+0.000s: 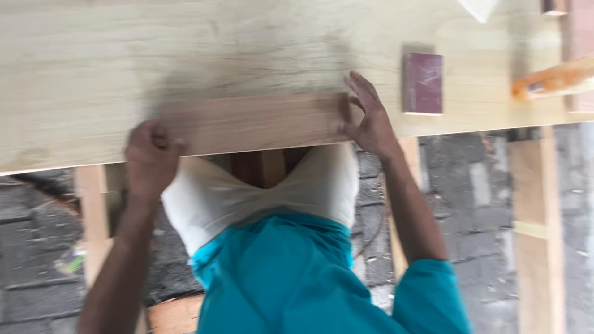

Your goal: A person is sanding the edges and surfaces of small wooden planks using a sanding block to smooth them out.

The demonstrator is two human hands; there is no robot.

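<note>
A reddish-brown wooden board (253,122) lies flat along the near edge of a pale plywood worktop (185,49). My left hand (150,159) is curled over the board's left end at the table edge. The right end of the board is held by my right hand (367,114), thumb against the end and fingers spread above it. The picture is blurred by motion.
A dark red sanding block (423,83) rests on the worktop right of my right hand. An orange tool handle (550,80) lies at the far right. Wooden trestle legs (532,222) stand under the top on a grey paved floor (470,179).
</note>
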